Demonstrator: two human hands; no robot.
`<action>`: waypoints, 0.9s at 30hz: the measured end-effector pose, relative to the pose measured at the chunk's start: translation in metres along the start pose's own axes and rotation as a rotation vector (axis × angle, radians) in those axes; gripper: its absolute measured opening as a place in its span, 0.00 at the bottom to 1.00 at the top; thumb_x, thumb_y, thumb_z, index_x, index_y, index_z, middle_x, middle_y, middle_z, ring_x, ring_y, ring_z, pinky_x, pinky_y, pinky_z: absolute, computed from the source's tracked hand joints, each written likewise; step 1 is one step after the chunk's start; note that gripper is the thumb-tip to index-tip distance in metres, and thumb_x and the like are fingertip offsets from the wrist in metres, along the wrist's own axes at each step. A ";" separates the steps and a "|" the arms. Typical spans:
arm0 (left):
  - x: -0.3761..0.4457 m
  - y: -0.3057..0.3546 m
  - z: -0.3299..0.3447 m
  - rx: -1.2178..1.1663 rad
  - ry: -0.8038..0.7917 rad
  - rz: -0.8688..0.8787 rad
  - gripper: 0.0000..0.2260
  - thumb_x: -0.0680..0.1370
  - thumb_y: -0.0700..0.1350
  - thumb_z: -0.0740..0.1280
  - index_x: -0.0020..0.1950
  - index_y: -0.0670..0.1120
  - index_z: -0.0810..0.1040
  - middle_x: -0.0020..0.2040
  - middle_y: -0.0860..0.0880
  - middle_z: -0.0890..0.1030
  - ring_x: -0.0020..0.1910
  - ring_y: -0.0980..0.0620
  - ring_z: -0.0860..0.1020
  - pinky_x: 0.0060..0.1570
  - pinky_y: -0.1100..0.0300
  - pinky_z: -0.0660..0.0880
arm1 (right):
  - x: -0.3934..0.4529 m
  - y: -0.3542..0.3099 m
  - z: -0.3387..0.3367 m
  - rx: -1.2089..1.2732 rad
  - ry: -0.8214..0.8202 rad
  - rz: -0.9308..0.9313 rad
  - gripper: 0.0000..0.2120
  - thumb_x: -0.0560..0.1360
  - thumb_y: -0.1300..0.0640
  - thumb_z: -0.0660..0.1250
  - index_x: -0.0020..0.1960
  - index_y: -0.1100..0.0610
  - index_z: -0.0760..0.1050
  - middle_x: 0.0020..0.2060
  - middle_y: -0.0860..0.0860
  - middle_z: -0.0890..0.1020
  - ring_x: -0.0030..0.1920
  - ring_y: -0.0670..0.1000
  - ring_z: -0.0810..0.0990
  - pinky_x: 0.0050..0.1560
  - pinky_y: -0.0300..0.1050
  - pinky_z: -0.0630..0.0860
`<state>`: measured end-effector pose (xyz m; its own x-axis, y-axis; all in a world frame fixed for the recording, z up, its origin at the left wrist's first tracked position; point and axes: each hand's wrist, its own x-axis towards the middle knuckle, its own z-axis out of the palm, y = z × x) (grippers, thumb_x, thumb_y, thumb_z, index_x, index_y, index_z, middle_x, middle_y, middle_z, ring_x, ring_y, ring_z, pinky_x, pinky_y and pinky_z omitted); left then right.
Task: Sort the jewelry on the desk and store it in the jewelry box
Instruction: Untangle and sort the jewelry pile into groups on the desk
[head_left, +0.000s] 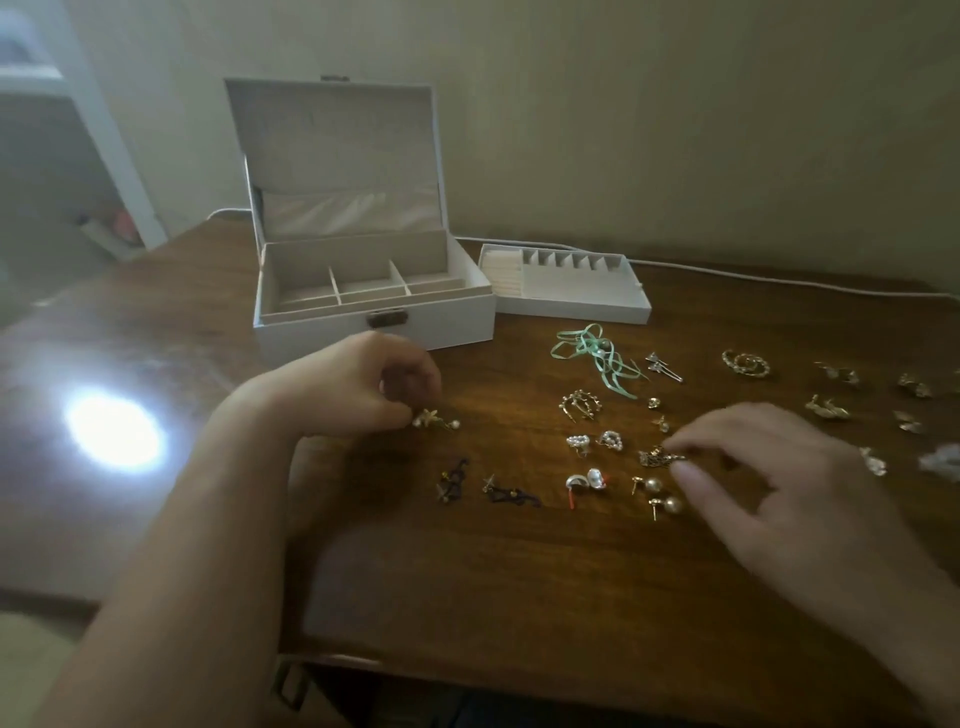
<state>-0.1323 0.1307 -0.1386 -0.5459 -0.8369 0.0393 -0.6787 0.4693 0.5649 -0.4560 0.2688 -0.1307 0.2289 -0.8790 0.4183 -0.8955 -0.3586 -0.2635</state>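
A white jewelry box (311, 332) stands open at the back of the wooden desk (519, 597), its lid upright and its divided compartments bare. Beside it on the right lies its removable tray (571, 306). My left hand (358, 389) is curled and pinches a gold star earring with a pearl (435, 419) against the desk in front of the box. My right hand (779, 478) reaches in from the right, its fingertips on a small gold chain piece (657, 457). Several earrings lie spread between and behind the hands.
A green ribbon piece (597, 358) lies behind the earrings. Gold earrings (745, 364) spread toward the right edge. Two dark dangling earrings (483, 486) and pearl studs (660, 493) lie nearer me. A white cable (779, 283) runs along the wall. A bright light reflection (114, 431) glares on the desk's left.
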 end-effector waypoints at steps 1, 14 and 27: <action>0.000 -0.001 0.001 0.010 -0.020 -0.006 0.15 0.72 0.40 0.73 0.52 0.57 0.81 0.43 0.58 0.78 0.40 0.62 0.76 0.39 0.68 0.71 | 0.007 -0.015 0.008 0.004 -0.054 -0.041 0.13 0.74 0.44 0.60 0.53 0.47 0.80 0.48 0.41 0.80 0.50 0.43 0.77 0.49 0.39 0.74; 0.005 0.001 0.005 0.122 -0.056 -0.050 0.07 0.74 0.48 0.74 0.43 0.59 0.77 0.44 0.58 0.77 0.41 0.60 0.75 0.38 0.69 0.67 | 0.048 -0.073 0.060 -0.044 -0.328 -0.107 0.04 0.78 0.45 0.62 0.51 0.41 0.74 0.49 0.37 0.74 0.55 0.42 0.65 0.54 0.40 0.67; 0.004 0.000 0.002 0.107 -0.022 -0.021 0.11 0.76 0.42 0.71 0.46 0.59 0.76 0.41 0.60 0.76 0.37 0.68 0.74 0.36 0.75 0.69 | 0.070 -0.093 0.079 0.128 -0.460 -0.113 0.14 0.80 0.57 0.61 0.64 0.47 0.76 0.55 0.45 0.72 0.53 0.46 0.74 0.54 0.44 0.75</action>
<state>-0.1356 0.1281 -0.1404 -0.5411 -0.8409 0.0095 -0.7381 0.4803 0.4737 -0.3263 0.2158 -0.1455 0.4928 -0.8696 0.0311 -0.8079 -0.4706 -0.3548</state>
